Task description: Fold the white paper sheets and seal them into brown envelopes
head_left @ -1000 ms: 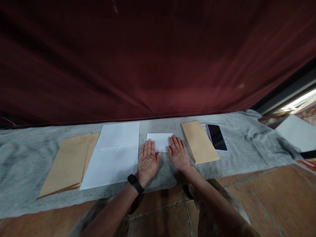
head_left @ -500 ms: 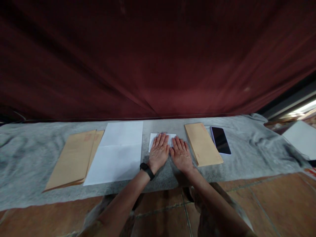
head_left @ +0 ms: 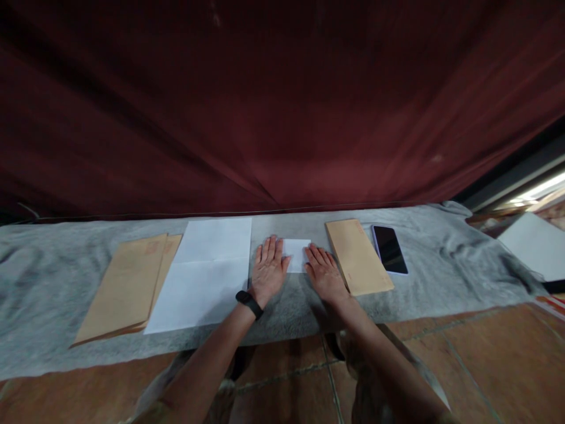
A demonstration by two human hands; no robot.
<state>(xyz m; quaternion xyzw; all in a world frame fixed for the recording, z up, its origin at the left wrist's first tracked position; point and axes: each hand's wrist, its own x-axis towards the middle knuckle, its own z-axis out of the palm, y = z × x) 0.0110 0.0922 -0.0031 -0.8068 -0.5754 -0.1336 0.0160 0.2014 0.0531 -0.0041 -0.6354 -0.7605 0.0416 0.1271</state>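
Observation:
A small folded piece of white paper (head_left: 296, 255) lies flat on the grey cloth, between my two hands. My left hand (head_left: 268, 271), with a black band on the wrist, rests palm down over the paper's left end, fingers stretched out. Over its right end lies my right hand (head_left: 324, 272), also flat with the fingers extended. The hands cover both ends of the paper; its middle shows. Left of my left hand is a large white sheet (head_left: 209, 277) with a crease across it. A brown envelope (head_left: 359, 257) lies just right of my right hand.
More brown envelopes (head_left: 121, 288) lie overlapped at the left, partly against the white sheet. A phone (head_left: 391, 249) sits beside the right envelope. Behind the grey cloth (head_left: 441, 265) hangs a dark red curtain (head_left: 282, 118). A white object (head_left: 534, 247) stands at the far right.
My left hand has slid left across the small paper, uncovering its middle. My right hand stays at the right end. The view has shifted slightly.

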